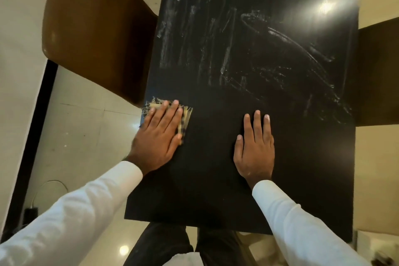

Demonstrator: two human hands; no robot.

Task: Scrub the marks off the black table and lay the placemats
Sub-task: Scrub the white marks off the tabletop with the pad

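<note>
We see a black desk [216, 168] over pale floor tiles, a brown chair [97, 34] at its left edge. White marks [216, 49] streak its far half. Our left hand [158, 136] presses flat on a frayed checked cloth [185, 119] at the left edge, mostly hidden; our right hand [255, 147] lies flat, fingers apart.

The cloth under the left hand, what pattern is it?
The cloth is checked, dark and yellowish, with frayed edges, pressed flat under the left hand; seen in the head view.

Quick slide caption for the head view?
Left hand presses a frayed cloth near the black table edge; right hand rests flat; white marks remain ahead.
</note>
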